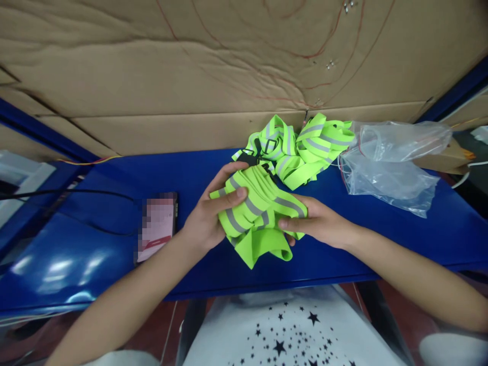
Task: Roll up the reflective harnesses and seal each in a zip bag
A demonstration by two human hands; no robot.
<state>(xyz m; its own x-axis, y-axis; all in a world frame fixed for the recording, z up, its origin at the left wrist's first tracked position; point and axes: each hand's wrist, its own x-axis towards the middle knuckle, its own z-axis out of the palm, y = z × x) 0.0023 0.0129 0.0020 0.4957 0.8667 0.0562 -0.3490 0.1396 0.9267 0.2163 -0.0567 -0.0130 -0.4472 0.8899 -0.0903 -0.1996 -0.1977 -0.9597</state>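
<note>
Between my hands is a bundle of neon yellow-green reflective strap (251,203) with grey stripes, gathered in several folds. My left hand (213,208) grips its left side, thumb across the top. At the lower right, my right hand (312,221) pinches the strap with the thumb in front and fingers behind. A loose loop hangs below the folds. Just behind the bundle, a heap of similar reflective straps (301,147) with black buckles lies on the blue table (206,274). Some of my fingers are hidden behind the strap.
Clear plastic bags (392,168) lie at the right, beside a cardboard box (442,157). At the left rest a phone (158,226) and a black cable (76,192). A cardboard-covered wall (183,91) with thin red wires rises behind the table.
</note>
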